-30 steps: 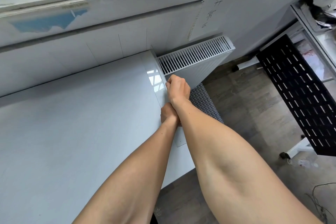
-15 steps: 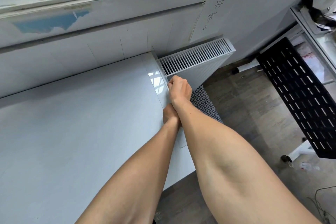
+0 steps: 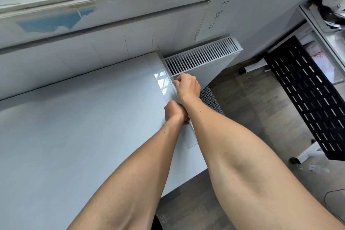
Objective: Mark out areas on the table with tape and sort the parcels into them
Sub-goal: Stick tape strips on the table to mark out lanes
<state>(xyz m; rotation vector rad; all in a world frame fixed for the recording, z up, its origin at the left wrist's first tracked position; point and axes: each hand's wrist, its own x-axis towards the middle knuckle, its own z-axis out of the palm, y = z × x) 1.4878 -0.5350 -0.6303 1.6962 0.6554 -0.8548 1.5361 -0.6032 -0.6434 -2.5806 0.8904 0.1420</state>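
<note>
I look down on the broad white tabletop (image 3: 74, 127), and the task's thing, a wide strip of clear glossy tape (image 3: 161, 78), lies along its right-hand edge, running from the far corner at 12 o'clock back toward me, with its near end showing beside my right forearm. My right hand (image 3: 187, 86) sits knuckles-up on the table edge over the strip, its fingers curled under. I cannot tell whether it pinches the tape or only bears down on it. My left hand (image 3: 174, 112) is just behind it at 6 o'clock, tucked against the right wrist with its fingertips hidden, so I cannot tell its grip either. I judge this to be the marking-out step: a border strip is being pressed down. No parcels are in view, so sorting is not yet begun. The next move probably calls for smoothing the strip flat along the edge without creases, then laying further strips. A white slatted radiator (image 3: 201, 58) stands at 1 o'clock from the hands, a handwritten paper sign (image 3: 224, 5) hangs above it, and a black perforated metal panel (image 3: 308, 108) lies at 3 o'clock.
</note>
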